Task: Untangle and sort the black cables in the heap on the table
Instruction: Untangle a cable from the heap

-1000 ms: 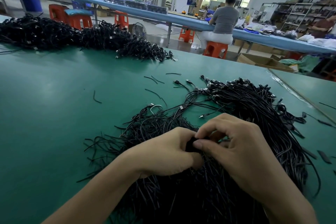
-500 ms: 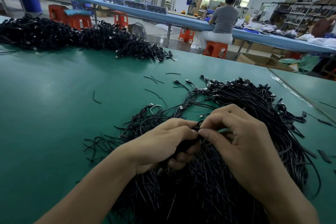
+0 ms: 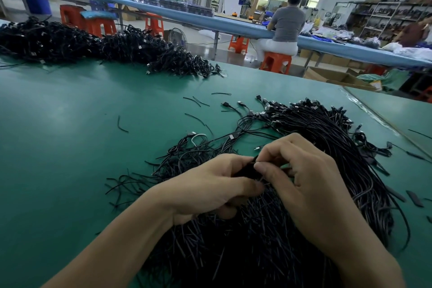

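A big heap of thin black cables [image 3: 322, 138] with plugs at the far ends lies on the green table [image 3: 70, 138], right of centre and reaching under my arms. My left hand [image 3: 210, 192] is closed around a small bunch of black cables [image 3: 245, 170] pulled up from the heap. My right hand [image 3: 308, 177] meets it from the right, thumb and forefinger pinching the top of that same bunch. The two hands touch above the heap. What lies inside the left fist is hidden.
A second long pile of black cables [image 3: 98, 47] stretches along the table's far left edge. Short loose cable pieces [image 3: 121, 124] and a white wire loop [image 3: 198, 137] lie between the piles. Behind the table a person [image 3: 287, 23] sits on an orange stool [image 3: 275, 62].
My left hand has turned and wrapped more around the bunch, while the right thumb and forefinger moved up to pinch its top. The heap has barely shifted.
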Tool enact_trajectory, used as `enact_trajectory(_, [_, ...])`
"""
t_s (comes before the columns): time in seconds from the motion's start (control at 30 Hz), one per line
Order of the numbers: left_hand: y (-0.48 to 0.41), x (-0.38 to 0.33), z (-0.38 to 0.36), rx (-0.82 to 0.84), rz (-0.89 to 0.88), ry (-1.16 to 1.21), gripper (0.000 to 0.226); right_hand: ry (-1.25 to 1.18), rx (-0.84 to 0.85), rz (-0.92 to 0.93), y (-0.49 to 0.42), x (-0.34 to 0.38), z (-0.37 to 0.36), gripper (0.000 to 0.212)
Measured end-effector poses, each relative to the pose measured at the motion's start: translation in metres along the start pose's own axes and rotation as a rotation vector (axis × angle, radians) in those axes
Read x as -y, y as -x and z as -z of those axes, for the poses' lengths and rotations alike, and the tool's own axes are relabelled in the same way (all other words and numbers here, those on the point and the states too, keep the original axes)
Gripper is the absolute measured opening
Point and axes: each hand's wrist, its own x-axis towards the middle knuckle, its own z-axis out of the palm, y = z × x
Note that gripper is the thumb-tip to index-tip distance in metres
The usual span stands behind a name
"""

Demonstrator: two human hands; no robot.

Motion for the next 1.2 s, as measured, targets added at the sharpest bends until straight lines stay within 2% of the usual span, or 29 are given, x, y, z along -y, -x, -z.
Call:
enact_trajectory(0.07, [-0.001, 0.001, 0.001, -0.018, 0.004, 0.047, 0.025, 0.004, -0.025, 0.007, 0.0, 0.001, -0.003, 0.02])
enact_trajectory(0.2, [-0.003, 0.002, 0.007, -0.011, 0.006, 0.295, 0.006, 0.013, -0.099, 0.023, -0.001, 0.003, -0.007, 0.019])
enact_trajectory(0.3, [-0.003, 0.003, 0.01, 0.008, 0.018, 0.468, 0.02, -0.005, -0.134, 0.022, -0.002, 0.003, -0.008, 0.018])
enact_trajectory(0.37, [-0.005, 0.002, 0.008, -0.047, 0.031, 0.508, 0.028, -0.009, -0.131, 0.022, -0.002, 0.004, -0.01, 0.018])
enact_trajectory(0.53, [-0.008, 0.003, 0.002, -0.248, 0.009, 0.471, 0.034, 0.038, -0.095, 0.025, 0.0, 0.006, -0.012, 0.009])
enact_trajectory(0.87, [-0.009, 0.001, -0.008, -0.302, -0.052, 0.458, 0.05, 0.094, -0.176, 0.066, 0.0, 0.003, -0.013, 0.005])
enact_trajectory(1.07, [-0.008, -0.001, -0.009, -0.33, -0.069, 0.437, 0.038, 0.115, -0.159, 0.057, -0.001, 0.002, -0.015, 0.007])
enact_trajectory(1.2, [-0.008, -0.003, -0.013, -0.351, -0.129, 0.469, 0.027, 0.07, -0.216, 0.008, -0.001, 0.008, -0.021, 0.012])
